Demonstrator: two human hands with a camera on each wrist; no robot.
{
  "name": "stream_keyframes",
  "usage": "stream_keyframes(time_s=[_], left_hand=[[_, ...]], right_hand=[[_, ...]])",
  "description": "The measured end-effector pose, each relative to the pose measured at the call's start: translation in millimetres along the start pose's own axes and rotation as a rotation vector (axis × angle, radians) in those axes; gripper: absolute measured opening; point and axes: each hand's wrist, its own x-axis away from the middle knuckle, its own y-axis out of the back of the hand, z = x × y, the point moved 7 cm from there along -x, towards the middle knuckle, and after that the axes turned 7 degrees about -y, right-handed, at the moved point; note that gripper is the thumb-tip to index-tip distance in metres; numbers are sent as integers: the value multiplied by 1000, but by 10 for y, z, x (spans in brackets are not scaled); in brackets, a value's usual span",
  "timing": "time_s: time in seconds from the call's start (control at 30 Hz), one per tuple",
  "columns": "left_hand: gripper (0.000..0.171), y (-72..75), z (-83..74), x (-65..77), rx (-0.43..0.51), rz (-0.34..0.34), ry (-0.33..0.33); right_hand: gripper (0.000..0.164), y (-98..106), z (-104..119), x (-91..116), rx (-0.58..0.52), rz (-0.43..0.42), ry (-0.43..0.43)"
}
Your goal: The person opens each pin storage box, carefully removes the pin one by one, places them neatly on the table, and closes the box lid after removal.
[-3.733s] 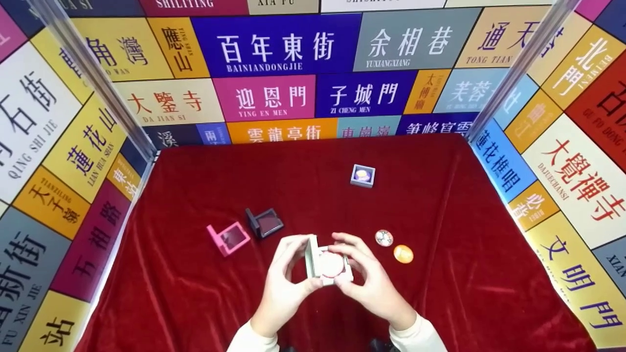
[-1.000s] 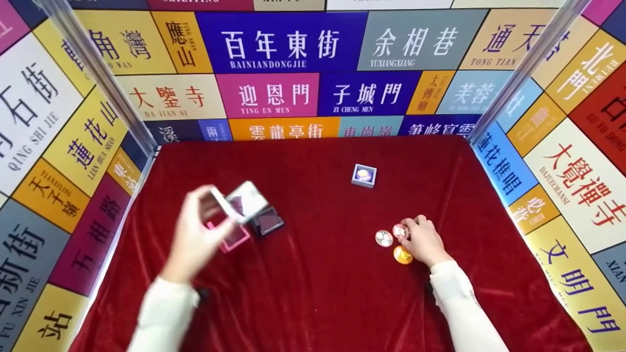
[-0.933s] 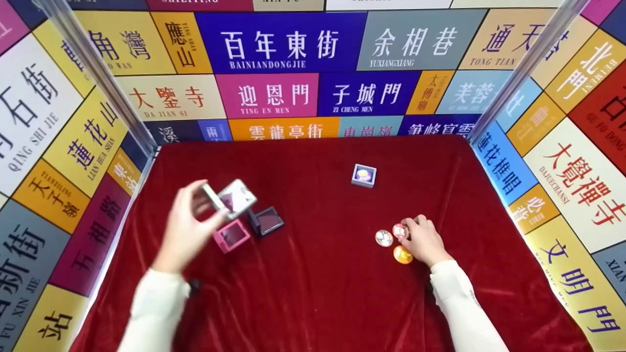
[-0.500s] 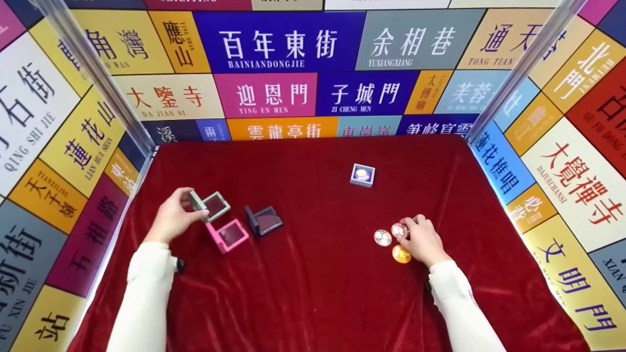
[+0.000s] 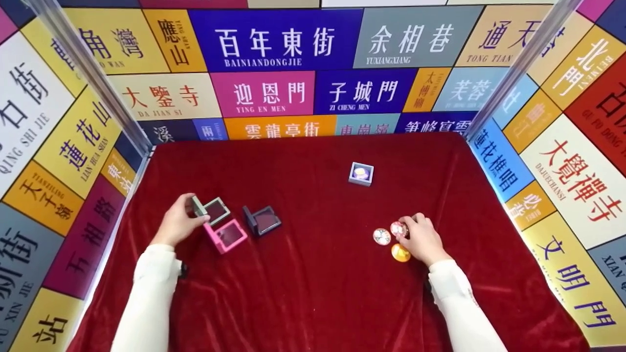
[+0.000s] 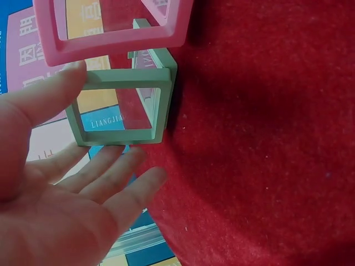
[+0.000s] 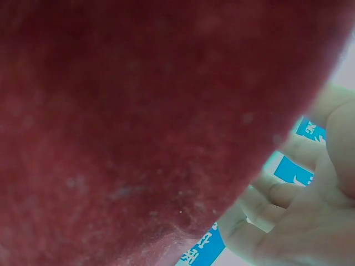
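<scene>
My left hand [image 5: 177,220] pinches the upright panel of an open, hinged green display frame [image 5: 216,210], thumb on one edge and fingers on the opposite edge. The frame stands on the red cloth just behind a pink display frame [image 5: 231,236]. A dark display frame [image 5: 266,221] stands open to their right. Over on the right, my right hand [image 5: 424,238] has its fingertips at the edge of a red-and-white round badge [image 5: 398,229]. Beside that badge lie a black-and-white badge [image 5: 382,236] and an orange badge [image 5: 400,253]. The right wrist view hides those fingertips behind cloth.
A small grey box [image 5: 361,174] with a bright yellowish piece inside stands at the back, right of centre. Wrinkled red cloth [image 5: 313,293] covers the table. Printed sign panels [image 5: 274,41] and clear corner posts surround it.
Both hands held the green frame and round badge together at the centre. The left hand has carried the frame to the left and set it down; the right has brought the badge beside the others.
</scene>
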Motion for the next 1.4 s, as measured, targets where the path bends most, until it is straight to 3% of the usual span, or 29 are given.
stream_keyframes(time_s=[0.13, 0.23, 0.33, 0.4, 0.5, 0.67, 0.77, 0.87, 1.07, 1.23, 1.4], left_hand=[[90, 30, -27, 49, 3, -24, -11], [87, 124, -101, 182, -13, -115, -18], [74, 223, -243, 389, -23, -243, -30], [63, 244, -370, 541, -4, -316, -46], [49, 253, -475, 878, 44, -431, -60], [35, 69, -478, 1488, 146, -586, -50], [34, -31, -440, 1769, 170, -627, -33], [35, -41, -412, 1969, 166, -661, -32], [35, -88, -352, 2185, 166, -694, -27], [36, -169, -320, 2304, 165, -657, -9], [36, -37, -279, 2455, 175, -709, 0]], right_hand=[[45, 7, -14, -12, -11, 4, -3], [48, 7, -47, -22, -35, 23, -8], [48, 34, -104, -24, -77, 28, -14], [45, 83, -147, -19, -116, 17, -6], [39, 171, -127, -95, -185, -5, 27], [31, 336, -120, -284, -283, -75, 2], [32, 373, -35, -527, -329, -102, -1], [35, 357, 128, -855, -388, -92, 21], [56, 195, 287, -1436, -508, -1, -27], [77, -6, 427, -1709, -457, 99, -11], [83, -195, 610, -1847, -320, 132, 91]])
